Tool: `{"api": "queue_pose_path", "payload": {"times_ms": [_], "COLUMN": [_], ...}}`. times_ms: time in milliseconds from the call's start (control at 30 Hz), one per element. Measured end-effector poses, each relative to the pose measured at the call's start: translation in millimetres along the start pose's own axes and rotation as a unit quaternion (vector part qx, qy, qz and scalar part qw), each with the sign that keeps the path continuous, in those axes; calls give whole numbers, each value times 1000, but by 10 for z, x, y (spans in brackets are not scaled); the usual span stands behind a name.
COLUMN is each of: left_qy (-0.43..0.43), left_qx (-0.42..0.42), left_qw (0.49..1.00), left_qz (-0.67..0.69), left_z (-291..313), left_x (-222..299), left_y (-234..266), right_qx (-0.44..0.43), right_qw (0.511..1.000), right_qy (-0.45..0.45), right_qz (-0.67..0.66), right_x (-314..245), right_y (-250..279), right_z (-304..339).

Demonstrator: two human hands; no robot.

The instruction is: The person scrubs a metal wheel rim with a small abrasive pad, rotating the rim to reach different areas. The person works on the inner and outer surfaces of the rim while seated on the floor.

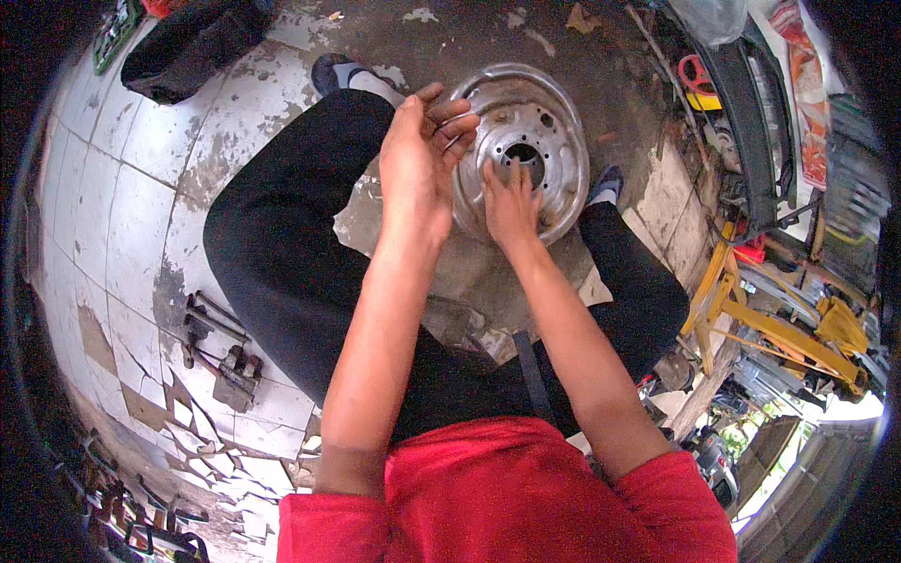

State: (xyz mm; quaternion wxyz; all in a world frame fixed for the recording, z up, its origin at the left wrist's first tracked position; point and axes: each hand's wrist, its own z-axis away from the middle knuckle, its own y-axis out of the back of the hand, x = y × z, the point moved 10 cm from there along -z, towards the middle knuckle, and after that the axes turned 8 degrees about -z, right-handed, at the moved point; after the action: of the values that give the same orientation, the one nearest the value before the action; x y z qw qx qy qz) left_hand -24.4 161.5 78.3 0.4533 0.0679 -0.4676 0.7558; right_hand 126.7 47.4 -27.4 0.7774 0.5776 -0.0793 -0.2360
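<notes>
A silver-grey steel wheel rim (565, 178) lies between my knees on the dark, worn floor, its round centre hole ringed by small bolt holes. On the near part of its disc rests my right hand (512, 205), fingers spread and reaching to the edge of the centre hole. My left hand (419, 159) is raised at the rim's left side, palm turned inward, with loosely bent fingers apart and nothing in them. Its fingertips overlap the rim's left edge in the view; I cannot tell whether they touch it.
Metal tools (225, 352) lie on cracked white tiles to my left. Broken tile pieces (225, 460) are scattered nearer. At right stand a yellow metal frame (751, 314) and a black curved panel (751, 122). A dark bag-like object (192, 52) sits at the far left.
</notes>
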Motion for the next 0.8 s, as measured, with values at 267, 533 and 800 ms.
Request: {"api": "queue_pose_path", "payload": {"times_ms": [267,533,800], "left_qy": [-7,1,-22], "left_qx": [7,-8,2], "left_qw": [1000,1000,1000], "left_qz": [5,7,-16], "left_z": [2,-50,-62], "left_x": [29,-34,22], "left_y": [37,-14,5], "right_qx": [-1,20,-14], "right_qw": [1000,999,999], "right_qy": [13,32,11], "right_qz": [-7,-9,27], "right_x": [54,-53,3], "right_y": [-92,99,60], "right_z": [80,-199,-128]}}
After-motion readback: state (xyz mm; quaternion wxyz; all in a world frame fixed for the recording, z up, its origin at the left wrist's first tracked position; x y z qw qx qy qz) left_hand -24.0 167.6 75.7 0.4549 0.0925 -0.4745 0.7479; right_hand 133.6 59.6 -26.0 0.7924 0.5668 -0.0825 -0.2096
